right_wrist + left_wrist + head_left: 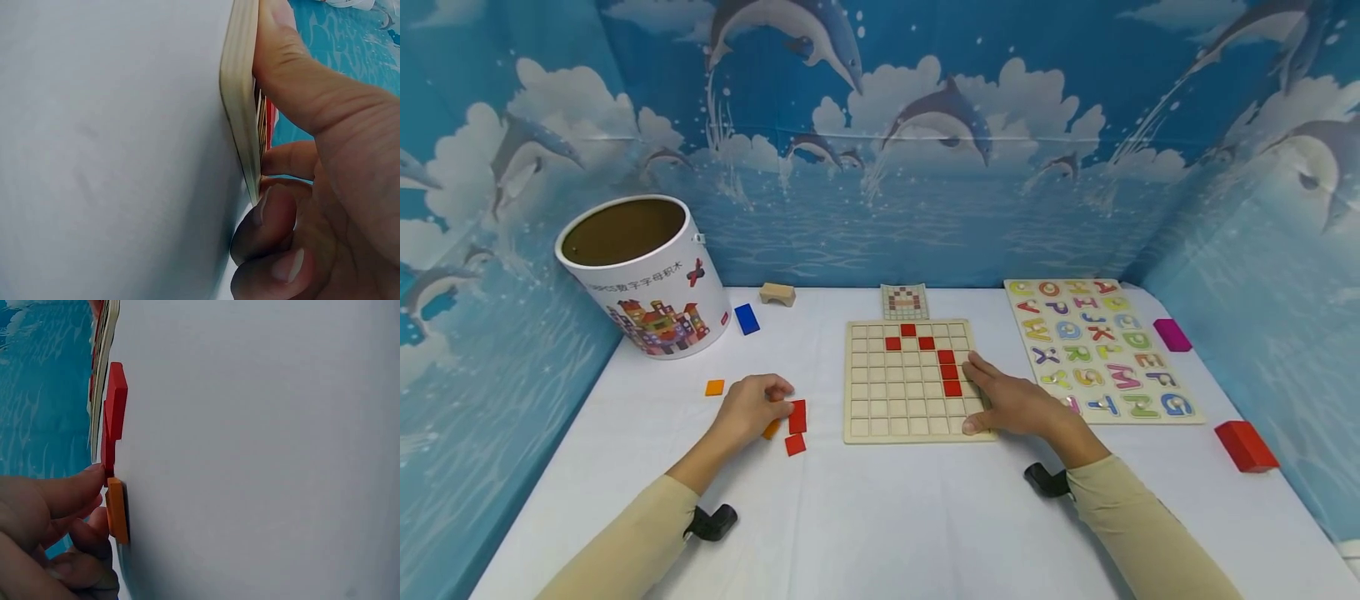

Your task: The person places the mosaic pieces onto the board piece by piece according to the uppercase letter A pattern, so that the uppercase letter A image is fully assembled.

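My left hand (748,408) is over small square tiles left of the grid board (880,435). Its thumb tip touches or nearly touches the red tiles (798,417), and the other fingers bend loosely. An orange tile (771,429) lies partly under this hand, and another red tile (795,445) lies just nearer. At the board's right edge rests my right hand (1018,404); its thumb lies on the near right corner and the index finger reaches the rim. Several red tiles (951,372) sit in the board's cells, making a slanting line and a short column.
A small pattern card (904,302) touches the board's far edge. A white bucket (651,283) stands at the back left, near a blue block (747,319) and a wooden arch block (777,293). An orange tile (715,387) lies left. An alphabet board (1097,350) and a red block (1246,446) are right.
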`<state>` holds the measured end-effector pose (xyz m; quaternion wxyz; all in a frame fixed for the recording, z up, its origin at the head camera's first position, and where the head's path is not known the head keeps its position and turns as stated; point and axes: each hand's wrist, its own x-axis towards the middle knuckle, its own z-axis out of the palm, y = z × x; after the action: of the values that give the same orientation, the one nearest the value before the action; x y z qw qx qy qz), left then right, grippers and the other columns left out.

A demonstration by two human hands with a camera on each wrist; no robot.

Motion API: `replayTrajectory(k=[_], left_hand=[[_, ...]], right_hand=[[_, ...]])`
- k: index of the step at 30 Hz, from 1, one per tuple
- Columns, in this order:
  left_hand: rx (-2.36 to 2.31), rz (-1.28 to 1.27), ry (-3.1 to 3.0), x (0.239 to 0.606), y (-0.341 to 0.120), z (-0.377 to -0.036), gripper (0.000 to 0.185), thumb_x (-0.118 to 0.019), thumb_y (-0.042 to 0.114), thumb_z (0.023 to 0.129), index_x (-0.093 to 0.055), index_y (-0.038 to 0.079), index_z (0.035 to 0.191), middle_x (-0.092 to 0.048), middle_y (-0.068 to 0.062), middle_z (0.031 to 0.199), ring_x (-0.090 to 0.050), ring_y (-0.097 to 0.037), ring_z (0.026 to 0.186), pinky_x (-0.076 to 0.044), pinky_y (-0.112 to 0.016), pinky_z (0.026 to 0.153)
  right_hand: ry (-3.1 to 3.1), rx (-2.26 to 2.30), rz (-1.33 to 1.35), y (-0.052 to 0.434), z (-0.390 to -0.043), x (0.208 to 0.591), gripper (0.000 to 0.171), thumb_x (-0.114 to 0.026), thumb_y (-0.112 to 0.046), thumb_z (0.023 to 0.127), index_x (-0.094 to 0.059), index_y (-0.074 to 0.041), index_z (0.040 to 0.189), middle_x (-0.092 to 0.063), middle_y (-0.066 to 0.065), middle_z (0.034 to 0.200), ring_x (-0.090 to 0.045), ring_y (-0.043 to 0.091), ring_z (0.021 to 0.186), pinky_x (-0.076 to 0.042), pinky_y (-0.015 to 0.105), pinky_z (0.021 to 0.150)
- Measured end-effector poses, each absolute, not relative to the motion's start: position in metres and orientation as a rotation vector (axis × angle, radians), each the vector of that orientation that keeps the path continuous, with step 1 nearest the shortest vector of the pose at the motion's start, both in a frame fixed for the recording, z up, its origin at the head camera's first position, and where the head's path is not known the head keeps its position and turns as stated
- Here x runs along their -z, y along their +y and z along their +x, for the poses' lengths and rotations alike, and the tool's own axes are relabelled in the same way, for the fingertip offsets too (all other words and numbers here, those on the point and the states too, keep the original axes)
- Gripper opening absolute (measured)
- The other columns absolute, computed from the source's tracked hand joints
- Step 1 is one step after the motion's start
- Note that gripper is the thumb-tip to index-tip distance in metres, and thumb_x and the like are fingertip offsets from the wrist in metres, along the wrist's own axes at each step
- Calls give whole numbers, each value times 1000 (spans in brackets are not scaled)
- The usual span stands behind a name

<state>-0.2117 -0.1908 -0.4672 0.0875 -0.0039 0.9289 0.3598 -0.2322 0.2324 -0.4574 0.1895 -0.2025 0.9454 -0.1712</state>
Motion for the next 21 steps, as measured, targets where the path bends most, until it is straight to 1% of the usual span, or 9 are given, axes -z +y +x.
replayTrajectory(k=[3, 6, 10, 13, 15, 18, 21], left_hand=[[-1062, -35, 2788, 467, -192, -216, 18, -75, 15, 93, -73, 10, 111, -62, -5, 91, -56, -21, 85, -50, -27, 71], [-1071, -68, 2819, 468, -194, -218, 18, -71, 16, 96, -72, 10, 113, -62, -6, 92, -57, -22, 85, -51, -28, 72], [-1061, -75, 2807, 468, -195, -221, 25, -70, 21, 98, -72, 11, 120, -64, -7, 103, -58, -23, 94, -54, -32, 80], [-1011, -17, 2786, 467, -194, -220, 28, -74, 23, 95, -73, 11, 121, -63, -9, 111, -57, -24, 101, -55, -35, 84], [-969, 34, 2791, 465, -193, -221, 26, -76, 23, 93, -75, 12, 116, -61, -10, 112, -56, -24, 101, -55, -35, 83], [-944, 80, 2805, 463, -190, -222, 17, -79, 21, 90, -74, 12, 104, -58, -11, 108, -54, -24, 96, -52, -32, 76], [-984, 74, 2795, 463, -187, -222, 15, -79, 20, 91, -67, 13, 97, -59, -9, 97, -54, -23, 84, -48, -29, 67]], right_hand=[[2665, 471, -579, 233, -232, 458, 108, -71, -62, 85, -22, -4, 162, -8, 15, 170, -31, 48, 147, -39, 61, 107], [2666, 473, -590, 233, -232, 459, 108, -72, -61, 85, -22, -4, 162, -8, 15, 170, -32, 47, 147, -39, 61, 108], [2666, 478, -599, 234, -231, 458, 109, -72, -62, 85, -21, -4, 162, -8, 16, 170, -30, 46, 148, -39, 60, 108], [2670, 471, -600, 233, -232, 459, 109, -72, -62, 84, -22, -4, 162, -8, 16, 170, -31, 46, 148, -39, 60, 108], [2674, 467, -599, 233, -233, 460, 109, -71, -63, 84, -22, -4, 162, -8, 16, 170, -31, 46, 147, -39, 60, 108], [2673, 468, -605, 234, -233, 461, 109, -70, -63, 84, -22, -4, 162, -8, 16, 170, -31, 47, 147, -40, 60, 108], [2671, 471, -603, 235, -233, 462, 110, -70, -64, 84, -22, -4, 162, -8, 16, 170, -32, 47, 147, -40, 60, 108]])
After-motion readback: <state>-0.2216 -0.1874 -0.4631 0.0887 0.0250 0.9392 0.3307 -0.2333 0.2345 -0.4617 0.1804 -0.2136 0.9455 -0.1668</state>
